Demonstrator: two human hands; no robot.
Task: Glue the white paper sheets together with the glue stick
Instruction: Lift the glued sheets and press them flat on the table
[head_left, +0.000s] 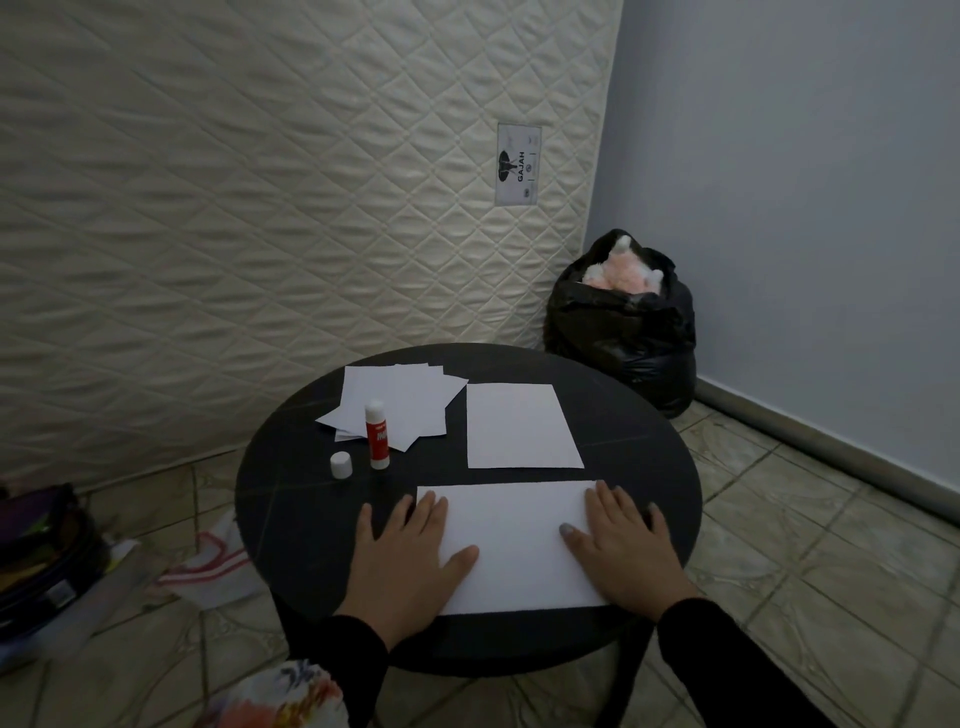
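Observation:
A white paper sheet (514, 540) lies at the near edge of a round black table (291, 499). My left hand (410, 566) rests flat on its left end, fingers spread. My right hand (623, 545) lies flat on its right end. A second white sheet (519, 426) lies just behind it. A loose pile of several white sheets (405, 395) sits at the back left. In front of the pile a red-and-white glue stick (376, 436) stands upright, uncapped. Its white cap (341, 464) stands to its left.
A quilted mattress (260, 182) leans against the wall behind the table. A black plastic bag (623, 322) with a pink plush toy stands at the back right. A cloth (208, 566) and a dark bag (41, 556) lie on the tiled floor at left.

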